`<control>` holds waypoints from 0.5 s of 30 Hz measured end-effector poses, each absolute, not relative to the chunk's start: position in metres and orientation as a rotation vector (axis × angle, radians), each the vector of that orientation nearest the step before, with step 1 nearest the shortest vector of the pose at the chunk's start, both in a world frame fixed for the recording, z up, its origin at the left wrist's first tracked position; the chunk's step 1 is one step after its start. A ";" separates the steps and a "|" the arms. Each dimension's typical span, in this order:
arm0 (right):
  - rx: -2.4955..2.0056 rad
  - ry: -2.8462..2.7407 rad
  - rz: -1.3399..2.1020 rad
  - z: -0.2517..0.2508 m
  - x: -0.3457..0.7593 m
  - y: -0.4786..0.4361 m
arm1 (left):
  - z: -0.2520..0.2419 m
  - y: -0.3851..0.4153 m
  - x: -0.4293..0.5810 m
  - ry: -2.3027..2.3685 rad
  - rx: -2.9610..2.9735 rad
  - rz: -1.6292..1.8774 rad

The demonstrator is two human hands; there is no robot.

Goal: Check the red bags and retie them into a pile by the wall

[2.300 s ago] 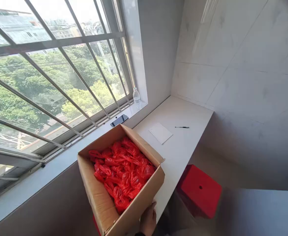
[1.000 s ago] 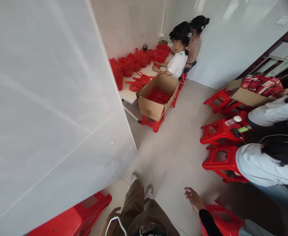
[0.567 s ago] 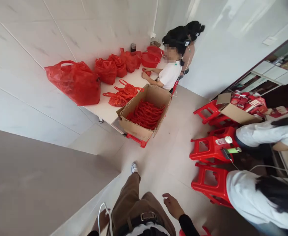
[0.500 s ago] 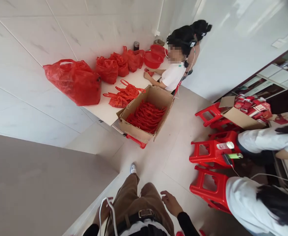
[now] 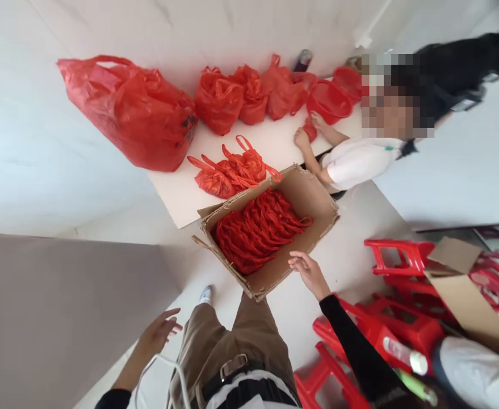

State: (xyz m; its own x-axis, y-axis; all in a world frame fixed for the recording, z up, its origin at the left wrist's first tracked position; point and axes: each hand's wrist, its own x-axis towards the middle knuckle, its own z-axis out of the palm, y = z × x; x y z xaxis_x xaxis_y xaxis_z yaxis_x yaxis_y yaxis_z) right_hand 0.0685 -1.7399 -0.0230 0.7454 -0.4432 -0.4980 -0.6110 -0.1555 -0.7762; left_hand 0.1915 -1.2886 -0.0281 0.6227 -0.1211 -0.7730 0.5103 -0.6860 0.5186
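Note:
An open cardboard box (image 5: 313, 196) stands in front of me at the table's end, with many red plastic bags (image 5: 258, 230) packed in a row inside. My right hand (image 5: 311, 272) is stretched over the box's near right edge, fingers apart and holding nothing; whether it touches the cardboard I cannot tell. Down by my left leg, my left hand (image 5: 159, 332) hangs open with its fingers loosely spread and nothing in it. Several small tied red bags (image 5: 232, 173) lie on the white table (image 5: 168, 196) just behind the box.
A big red bag (image 5: 130, 113) and smaller full ones (image 5: 219, 102) line the wall, with red basins (image 5: 329, 102) beyond. A seated co-worker (image 5: 360, 165) handles something red at the table. Red stools (image 5: 398, 255) and another carton (image 5: 470, 295) stand to the right; a grey panel (image 5: 70, 318) is at left.
I have come closer to the table and the box. My right hand has risen from beside my hip to the box's edge, and my left hand has lifted outward.

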 end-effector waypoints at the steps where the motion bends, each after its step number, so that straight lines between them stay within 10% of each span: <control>1: -1.829 0.820 0.247 -0.033 0.093 -1.765 | -0.017 -1.307 0.194 0.269 2.004 -1.085; 7: -2.201 0.908 0.695 -0.110 0.204 -1.865 | 0.011 -1.470 0.187 0.179 1.628 -0.997; 15: -2.578 0.969 1.139 -0.198 0.254 -1.940 | -0.144 -1.611 0.189 0.832 1.813 -0.780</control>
